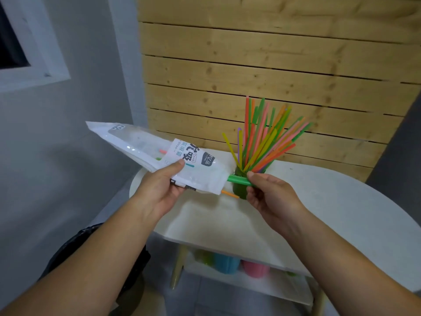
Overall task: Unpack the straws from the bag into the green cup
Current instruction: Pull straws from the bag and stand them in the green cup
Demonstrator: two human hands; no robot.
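Note:
My left hand (163,184) grips a white and clear plastic straw bag (145,151), held tilted above the table's left end with its open mouth toward the right. A green straw (238,180) sticks out of that mouth, and my right hand (270,192) pinches its free end. An orange straw (230,194) pokes out just below it. A couple more straws show faintly inside the bag. Directly behind the green straw stands the green cup (239,189) on the table, packed with several coloured straws (264,142) fanning up and to the right.
The white oval table (330,208) stands against a wooden slat wall (262,65). Its lower shelf holds a blue cup (225,263), a pink cup (256,270) and something green. A dark bin bag (91,242) sits at the lower left beside a grey wall.

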